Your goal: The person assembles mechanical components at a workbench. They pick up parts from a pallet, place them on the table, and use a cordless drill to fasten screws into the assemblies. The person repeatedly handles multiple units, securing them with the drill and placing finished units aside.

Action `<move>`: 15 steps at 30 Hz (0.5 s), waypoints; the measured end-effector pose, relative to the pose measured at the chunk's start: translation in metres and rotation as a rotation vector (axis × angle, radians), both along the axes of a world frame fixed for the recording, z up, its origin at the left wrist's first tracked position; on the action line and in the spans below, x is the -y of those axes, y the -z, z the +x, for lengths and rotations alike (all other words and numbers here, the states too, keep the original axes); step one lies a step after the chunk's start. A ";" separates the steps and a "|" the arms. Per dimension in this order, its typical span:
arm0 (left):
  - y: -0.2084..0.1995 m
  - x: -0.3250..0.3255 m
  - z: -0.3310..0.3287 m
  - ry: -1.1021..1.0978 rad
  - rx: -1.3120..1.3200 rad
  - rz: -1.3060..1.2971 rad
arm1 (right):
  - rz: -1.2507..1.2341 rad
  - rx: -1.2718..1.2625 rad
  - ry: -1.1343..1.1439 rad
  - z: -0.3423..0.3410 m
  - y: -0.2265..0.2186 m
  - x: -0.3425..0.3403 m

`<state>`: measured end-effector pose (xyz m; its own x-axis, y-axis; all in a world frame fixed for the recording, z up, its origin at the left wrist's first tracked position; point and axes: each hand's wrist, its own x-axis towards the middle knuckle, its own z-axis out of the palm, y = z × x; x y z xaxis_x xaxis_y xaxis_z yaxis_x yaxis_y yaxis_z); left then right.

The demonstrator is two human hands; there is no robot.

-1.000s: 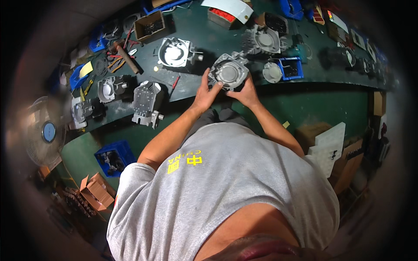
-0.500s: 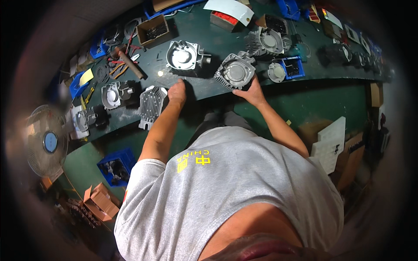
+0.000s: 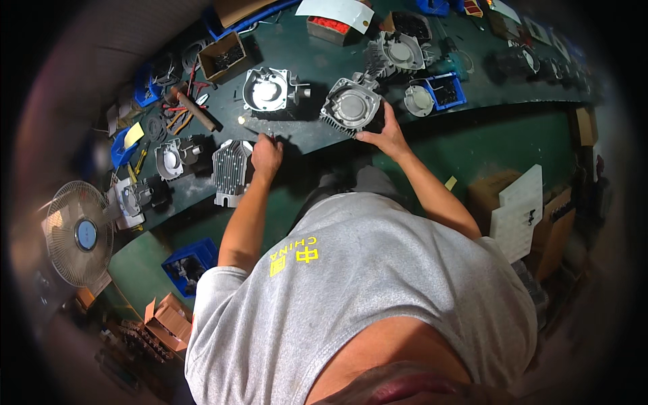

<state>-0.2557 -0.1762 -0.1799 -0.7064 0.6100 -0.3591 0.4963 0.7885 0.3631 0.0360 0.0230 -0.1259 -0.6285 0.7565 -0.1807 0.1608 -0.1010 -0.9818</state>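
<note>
My right hand (image 3: 387, 137) grips the near right edge of a grey finned metal housing (image 3: 352, 106), thumb at its front and fingers along its side. The housing sits tilted at the bench's front edge, its round recess facing up. My left hand (image 3: 267, 154) is closed at the bench edge, its fingertips pinched on what looks like a thin rod (image 3: 251, 128); its exact kind is too small to make out. Close beside that hand stands a finned metal cover (image 3: 231, 169). Beyond it lies another round-bored housing (image 3: 268, 91).
A third housing (image 3: 397, 54) stands behind, with a round metal part (image 3: 418, 101) and a blue bin (image 3: 447, 92) of small dark parts to the right. On the left lie a hammer (image 3: 196, 110), pliers and smaller housings (image 3: 177, 158). A fan (image 3: 82, 233) stands at far left.
My left hand has lifted slightly and its fingers now pinch at the thin rod. My right hand stays on the housing, its fingers shifted further up the side. The whole view has shifted slightly.
</note>
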 end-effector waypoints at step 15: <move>-0.152 0.048 0.121 -0.518 0.485 0.939 | 0.017 0.031 0.068 -0.007 0.012 -0.032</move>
<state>-0.1349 -0.2245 -0.0277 -0.8607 0.4584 -0.2212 -0.1550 0.1778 0.9718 0.0294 0.0549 -0.1381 -0.5701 0.8002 -0.1862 0.1841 -0.0964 -0.9782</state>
